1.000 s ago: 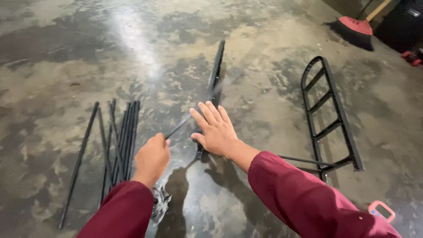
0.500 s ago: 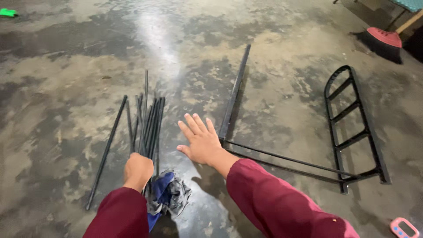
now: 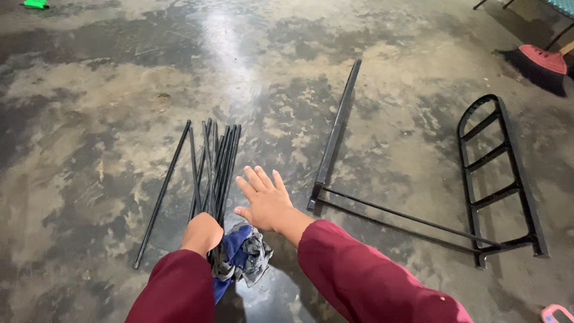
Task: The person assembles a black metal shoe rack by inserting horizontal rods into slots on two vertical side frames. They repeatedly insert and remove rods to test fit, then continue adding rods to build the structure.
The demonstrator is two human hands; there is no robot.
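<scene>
My left hand (image 3: 201,232) is closed into a fist at the near end of a bundle of several thin black metal rods (image 3: 215,164) that lie fanned out on the concrete floor; whether it grips a rod is hidden. A crumpled blue and grey cloth (image 3: 242,258) lies just right of that hand. My right hand (image 3: 265,200) hovers flat with fingers spread, above the floor between the rods and a black metal frame (image 3: 335,134). Both arms wear dark red sleeves.
The black frame has a long bar, two thin cross rods (image 3: 406,221) and a ladder-like end piece (image 3: 499,173) at the right. A red broom head (image 3: 543,58) lies at the top right. A small green object (image 3: 36,4) sits top left, a pink item (image 3: 556,313) bottom right.
The view has shifted, so the rods and frame sit more to the right and lower. My right hand drew back from the frame's long bar. The cloth came into view beside my left hand.
</scene>
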